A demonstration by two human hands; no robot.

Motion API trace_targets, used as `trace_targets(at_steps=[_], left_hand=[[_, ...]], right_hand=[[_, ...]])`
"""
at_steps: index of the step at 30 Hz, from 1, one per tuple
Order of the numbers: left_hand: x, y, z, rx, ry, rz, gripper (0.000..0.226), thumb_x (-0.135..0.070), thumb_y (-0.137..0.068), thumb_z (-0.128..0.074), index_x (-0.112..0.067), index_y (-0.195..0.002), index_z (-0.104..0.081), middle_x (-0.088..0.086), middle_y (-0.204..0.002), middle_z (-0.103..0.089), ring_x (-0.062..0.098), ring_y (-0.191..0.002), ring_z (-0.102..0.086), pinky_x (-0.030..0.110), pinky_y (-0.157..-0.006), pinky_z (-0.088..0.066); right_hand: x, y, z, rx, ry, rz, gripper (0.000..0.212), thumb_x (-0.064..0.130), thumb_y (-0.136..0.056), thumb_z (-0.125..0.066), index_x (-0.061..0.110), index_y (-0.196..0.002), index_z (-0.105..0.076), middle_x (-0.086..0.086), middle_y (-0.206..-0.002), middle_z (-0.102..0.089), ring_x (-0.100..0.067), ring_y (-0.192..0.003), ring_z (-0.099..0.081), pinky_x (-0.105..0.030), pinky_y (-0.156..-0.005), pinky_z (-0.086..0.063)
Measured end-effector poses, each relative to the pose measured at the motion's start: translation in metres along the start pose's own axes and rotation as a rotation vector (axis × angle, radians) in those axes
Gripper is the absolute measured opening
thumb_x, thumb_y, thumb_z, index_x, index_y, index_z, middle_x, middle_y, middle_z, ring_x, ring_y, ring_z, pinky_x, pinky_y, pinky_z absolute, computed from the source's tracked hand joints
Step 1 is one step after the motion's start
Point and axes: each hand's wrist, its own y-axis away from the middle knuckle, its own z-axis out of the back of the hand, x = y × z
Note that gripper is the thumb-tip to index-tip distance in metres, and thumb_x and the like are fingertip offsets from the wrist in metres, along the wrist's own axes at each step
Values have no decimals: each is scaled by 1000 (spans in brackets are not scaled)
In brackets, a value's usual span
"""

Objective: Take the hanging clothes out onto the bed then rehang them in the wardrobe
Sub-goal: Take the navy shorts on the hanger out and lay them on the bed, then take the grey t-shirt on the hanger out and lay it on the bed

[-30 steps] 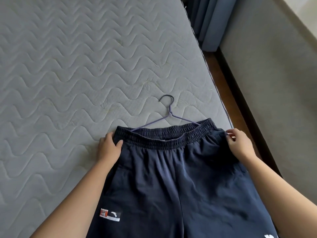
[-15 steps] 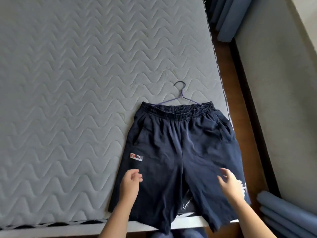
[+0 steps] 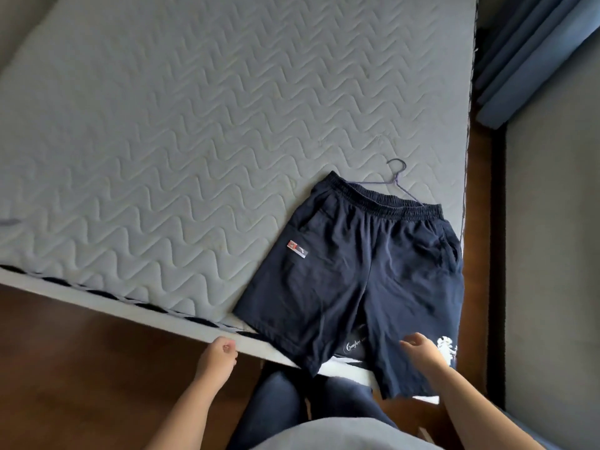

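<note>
Dark navy shorts lie flat on the grey quilted mattress near its right front corner, leg ends hanging over the bed's edge. A thin purple wire hanger sticks out of the waistband, hook pointing away from me. My left hand hovers beside the bed's front edge, fingers loosely curled, holding nothing. My right hand is over the hem of the right leg, fingers apart, holding nothing.
Dark wooden floor runs in front of the bed and along its right side. Blue curtains hang at the top right beside a grey wall. My legs in dark trousers stand against the bed's edge.
Both hands let go of the waistband and drew back toward me to the bed's front edge. The view pulled back and turned left; the shorts stay lying on the mattress.
</note>
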Motion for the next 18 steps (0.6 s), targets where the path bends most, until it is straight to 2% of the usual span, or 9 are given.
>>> trace_targets(at_steps=[2, 4, 6, 7, 9, 11, 13, 15, 18], left_hand=[[18, 6, 7, 6, 27, 31, 15, -11, -90, -43, -13, -89, -57, 10, -88, -64, 26, -77, -63, 31, -72, -46], [37, 9, 14, 13, 68, 58, 16, -12, -90, -43, -15, -83, -58, 9, -85, -65, 25, -74, -63, 31, -73, -47], [56, 9, 25, 24, 120, 78, 17, -15, -89, -43, -17, -83, -58, 6, -85, -66, 22, -72, -64, 31, -76, -50], [66, 9, 32, 35, 137, 83, 17, -18, -90, -42, -20, -83, -57, 3, -85, -66, 19, -73, -64, 30, -79, -50], [86, 8, 51, 41, 194, 76, 19, -18, -92, -39, -19, -85, -57, 2, -86, -65, 17, -74, -63, 27, -74, -48], [114, 5, 77, 57, 245, 48, 18, -16, -92, -38, -17, -86, -55, 5, -87, -63, 17, -72, -61, 27, -66, -45], [152, 2, 112, 57, 239, 14, 18, -16, -91, -38, -20, -81, -54, 7, -87, -64, 18, -72, -60, 31, -69, -48], [197, -3, 153, 46, 212, -6, 17, -16, -88, -40, -20, -78, -54, 11, -92, -67, 26, -83, -63, 34, -79, -50], [270, 0, 219, -29, 168, -12, 17, -13, -90, -43, -11, -92, -60, 15, -103, -67, 29, -101, -61, 31, -81, -46]], right_hand=[[15, 8, -1, 4, 87, 41, 30, 16, -87, -58, -3, -110, -60, -18, -110, -64, -20, -85, -52, -25, -73, -37], [36, 23, -5, 23, 196, 77, 15, 14, -87, -55, 2, -88, -62, -17, -94, -64, -20, -79, -51, -25, -67, -35], [57, 34, -16, 40, 320, 126, 26, 12, -87, -52, 10, -61, -50, -12, -77, -55, -18, -76, -47, -26, -63, -29], [69, 40, -23, 45, 364, 154, 31, 11, -87, -52, 11, -56, -47, -9, -71, -51, -17, -76, -45, -26, -62, -28], [96, 56, -42, 40, 404, 189, 29, 10, -87, -53, 8, -58, -54, -7, -65, -49, -16, -76, -46, -28, -61, -30], [127, 73, -70, 9, 383, 236, 23, 9, -86, -55, 6, -63, -57, -9, -68, -53, -18, -75, -49, -28, -63, -34], [157, 95, -109, -3, 389, 281, 16, 8, -85, -55, 0, -75, -63, -13, -75, -56, -20, -76, -50, -31, -69, -39], [185, 121, -160, -49, 389, 338, 22, 10, -86, -57, -7, -96, -64, -15, -85, -60, -20, -79, -49, -33, -73, -40], [221, 179, -256, 9, 458, 412, 31, 13, -86, -57, -8, -108, -61, -20, -89, -63, -27, -83, -57, -38, -79, -47]])
